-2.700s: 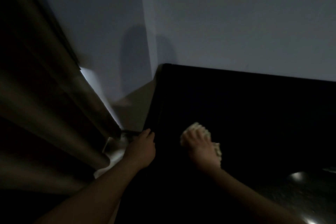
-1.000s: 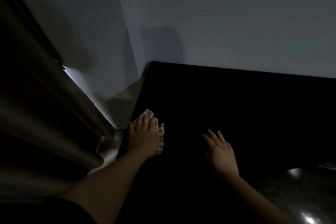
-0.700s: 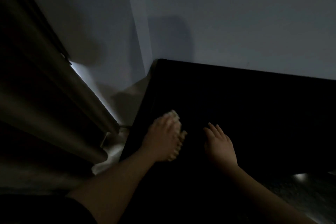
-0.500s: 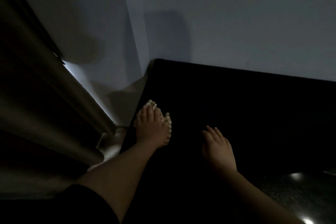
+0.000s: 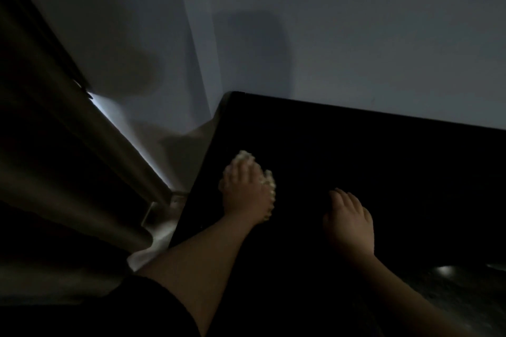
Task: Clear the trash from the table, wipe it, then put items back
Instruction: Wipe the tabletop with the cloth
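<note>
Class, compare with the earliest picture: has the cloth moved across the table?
Yes. The cloth now lies under the left hand, nearer the left edge of the table than before.

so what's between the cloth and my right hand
Only bare black table shows between the cloth and the right hand in the head view, though it is dim.

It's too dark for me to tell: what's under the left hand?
A pale cloth, pressed on the black table by the left hand. Only its nubby edges show past the fingertips and along the right side; the rest is covered.
</note>
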The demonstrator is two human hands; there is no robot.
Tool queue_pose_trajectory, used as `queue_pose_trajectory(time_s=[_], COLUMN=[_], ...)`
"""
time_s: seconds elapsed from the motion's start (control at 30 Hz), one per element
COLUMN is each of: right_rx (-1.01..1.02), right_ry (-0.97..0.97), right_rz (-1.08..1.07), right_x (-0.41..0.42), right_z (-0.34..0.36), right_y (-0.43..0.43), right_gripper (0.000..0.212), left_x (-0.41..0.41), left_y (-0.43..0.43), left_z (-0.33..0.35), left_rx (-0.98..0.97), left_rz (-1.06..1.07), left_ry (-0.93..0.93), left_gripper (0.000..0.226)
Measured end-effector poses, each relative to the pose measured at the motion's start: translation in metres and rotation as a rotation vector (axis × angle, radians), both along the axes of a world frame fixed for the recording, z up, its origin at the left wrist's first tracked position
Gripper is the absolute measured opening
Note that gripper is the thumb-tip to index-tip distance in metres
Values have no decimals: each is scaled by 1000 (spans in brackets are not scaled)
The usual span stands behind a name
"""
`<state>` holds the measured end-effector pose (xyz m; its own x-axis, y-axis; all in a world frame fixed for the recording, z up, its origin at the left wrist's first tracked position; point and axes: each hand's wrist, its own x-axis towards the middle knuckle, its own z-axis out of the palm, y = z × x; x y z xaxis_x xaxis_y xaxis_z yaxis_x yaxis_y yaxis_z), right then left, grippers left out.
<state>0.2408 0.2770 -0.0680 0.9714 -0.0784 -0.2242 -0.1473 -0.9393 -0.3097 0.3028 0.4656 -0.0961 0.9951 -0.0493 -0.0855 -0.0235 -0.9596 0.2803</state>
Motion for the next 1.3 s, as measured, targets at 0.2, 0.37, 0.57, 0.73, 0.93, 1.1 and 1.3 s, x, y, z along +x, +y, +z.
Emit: queue_pose_trajectory(time_s=[0.2, 0.37, 0.57, 0.73, 0.93, 1.1, 1.3], right_rx=[-4, 37, -52, -40, -53, -84, -123], right_ry=[-16, 29, -28, -30, 1, 15, 23], right_rz=[-104, 28, 91, 113, 121, 130, 128], right_x=[6, -1, 18, 51, 99, 151, 216], right_z=[4, 2, 6, 8, 9, 13, 11], right_y=[-6, -12, 37, 55, 55, 41, 43], right_gripper=[53, 57, 50, 48, 48, 49, 48], left_x=[-22, 27, -5, 26, 76, 137, 209], left_y=[-32, 31, -7, 29, 25, 22, 17], left_z=[2, 5, 0, 7, 4, 4, 0], left_rx=[80, 115, 139, 195, 188, 134, 119], left_rz=[-585, -74, -199, -87, -33, -21, -38], left_ry=[-59, 118, 34, 115, 98, 80, 47], left_gripper=[56, 65, 57, 61, 61, 57, 55])
